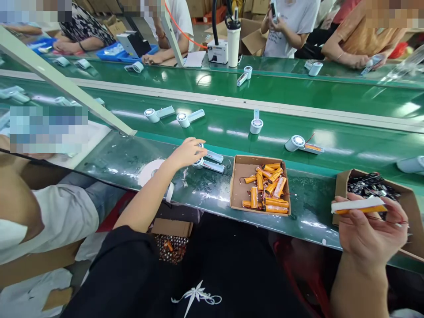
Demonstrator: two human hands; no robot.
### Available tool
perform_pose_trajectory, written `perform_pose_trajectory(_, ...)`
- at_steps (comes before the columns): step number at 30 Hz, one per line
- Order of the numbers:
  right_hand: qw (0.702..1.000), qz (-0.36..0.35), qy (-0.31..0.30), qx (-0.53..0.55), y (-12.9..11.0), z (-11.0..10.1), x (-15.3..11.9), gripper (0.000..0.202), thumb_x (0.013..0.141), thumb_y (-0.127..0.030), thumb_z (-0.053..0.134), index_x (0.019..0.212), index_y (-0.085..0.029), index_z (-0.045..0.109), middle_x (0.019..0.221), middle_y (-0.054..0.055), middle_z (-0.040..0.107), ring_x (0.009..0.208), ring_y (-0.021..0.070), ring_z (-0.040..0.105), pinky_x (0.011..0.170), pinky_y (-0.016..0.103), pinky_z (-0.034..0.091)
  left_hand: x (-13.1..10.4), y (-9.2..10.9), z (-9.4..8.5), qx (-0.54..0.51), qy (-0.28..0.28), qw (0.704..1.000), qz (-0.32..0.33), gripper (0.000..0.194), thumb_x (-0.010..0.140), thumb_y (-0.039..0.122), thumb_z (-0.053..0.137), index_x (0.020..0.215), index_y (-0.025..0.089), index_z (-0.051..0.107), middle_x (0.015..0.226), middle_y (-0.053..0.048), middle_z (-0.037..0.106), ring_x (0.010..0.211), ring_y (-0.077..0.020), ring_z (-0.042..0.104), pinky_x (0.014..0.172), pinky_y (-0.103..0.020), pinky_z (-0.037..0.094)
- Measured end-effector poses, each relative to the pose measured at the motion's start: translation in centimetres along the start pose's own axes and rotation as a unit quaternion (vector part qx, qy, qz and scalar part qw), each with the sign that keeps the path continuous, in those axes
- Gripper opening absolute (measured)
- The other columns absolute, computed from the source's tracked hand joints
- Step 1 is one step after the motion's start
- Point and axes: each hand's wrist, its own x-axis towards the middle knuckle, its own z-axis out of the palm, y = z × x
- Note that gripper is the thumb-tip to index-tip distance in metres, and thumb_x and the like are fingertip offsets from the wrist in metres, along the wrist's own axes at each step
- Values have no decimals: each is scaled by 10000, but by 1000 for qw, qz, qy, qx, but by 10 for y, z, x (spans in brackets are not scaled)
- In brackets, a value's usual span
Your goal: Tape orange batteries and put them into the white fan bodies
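My left hand (188, 153) is over two light-blue handheld fan housings at the front edge of the green belt, its fingers stretched and apart around the rear fan's round head. The rear housing's handle (214, 156) and the front fan housing (212, 166) point right. Whether the fingertips touch a head is hard to tell. My right hand (372, 229), palm up at the right, grips an orange battery (372, 208) with a white strip along its top and a thin red wire. In front of me, a cardboard tray (233, 185) holds several orange batteries (254, 197).
A cardboard box (410, 207) of small black parts stands behind my right hand. A white tape roll (150, 172) lies under my left forearm. Several fan housings (256, 126) lie on the green belt (221, 128). A slanted metal post (76, 88) crosses the left. Co-workers sit opposite and at left.
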Motion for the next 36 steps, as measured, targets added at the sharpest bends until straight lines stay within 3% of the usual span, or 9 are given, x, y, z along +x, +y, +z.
perform_pose_trajectory(4, 1000, -1, 20, -5, -14, -20, -1, 648, 313, -369, 997, 915, -467, 777, 740, 33, 785, 681, 413, 758, 836, 797, 576, 52, -6, -16, 87, -184, 979, 31, 400, 971, 449, 510, 1044, 250, 850, 1431, -67, 665, 1154, -245, 657, 1092, -327, 457)
perform_pose_trajectory(8, 1000, 17, -13, -5, -13, -21, 8, 629, 390, -346, 996, 969, -402, 756, 807, 81, 813, 724, 435, 783, 756, 731, 619, 97, 5, -14, 104, -177, 976, 70, 526, 891, 389, 603, 1383, 242, 719, 1442, -119, 630, 1179, -264, 644, 1070, -336, 471)
perform_pose_trajectory(11, 993, -3, -106, 49, -10, 19, 21, 621, 524, -337, 978, 1071, -350, 684, 910, 70, 830, 826, 371, 815, 766, 599, 669, 134, 34, -1, 108, -158, 979, 75, 515, 826, 332, 667, 1322, 222, 748, 1480, -150, 596, 1262, -310, 578, 1072, -385, 482)
perform_pose_trajectory(14, 972, -8, -222, 69, -3, 82, 30, 561, 674, -366, 927, 1137, -298, 619, 1019, 64, 832, 920, 293, 821, 837, 495, 676, 161, 62, 10, 112, -149, 981, 60, 403, 725, 318, 781, 1106, 190, 813, 1290, -194, 696, 1237, -361, 571, 1039, -449, 500)
perform_pose_trajectory(18, 936, -18, -351, -24, 24, 163, 38, 542, 777, -466, 839, 1193, -226, 587, 1073, 112, 820, 995, 264, 803, 888, 440, 648, 175, 69, 9, 83, -157, 984, 28, 326, 697, 297, 830, 1004, 188, 825, 1032, -139, 777, 1064, -302, 672, 1000, -397, 511)
perform_pose_trajectory(22, 841, -105, -465, -255, 62, 235, 44, 464, 943, -497, 644, 1267, -167, 599, 1077, 125, 813, 918, 197, 775, 841, 319, 597, 172, 60, 5, 37, -145, 989, 8, 297, 879, 392, 758, 1082, 179, 798, 1110, -89, 779, 1056, -248, 702, 1008, -399, 533)
perform_pose_trajectory(26, 759, -146, -531, -348, 90, 287, 45, 344, 976, -390, 659, 1252, -183, 667, 935, 63, 815, 855, 193, 746, 824, 285, 553, 167, 63, 9, 7, -104, 995, -3, 353, 1018, 460, 656, 1202, 164, 710, 1241, -98, 720, 1166, -240, 674, 1074, -487, 536)
perform_pose_trajectory(30, 662, -190, -570, -448, 107, 307, 45, 328, 974, -345, 703, 1287, -247, 701, 1043, 83, 815, 998, 258, 748, 896, 319, 524, 173, 71, 16, -11, -78, 997, -18, 352, 1029, 453, 651, 1223, 161, 685, 1253, -101, 696, 1172, -245, 667, 1064, -496, 553)
perform_pose_trajectory(36, 535, -239, -614, -529, 106, 306, 46, 455, 1061, -468, 547, 1487, -328, 623, 1202, 152, 787, 1131, 353, 740, 944, 419, 530, 172, 90, 12, -33, -74, 994, -67, 350, 1022, 433, 667, 1246, 165, 675, 1279, -105, 676, 1166, -246, 663, 1034, -486, 574)
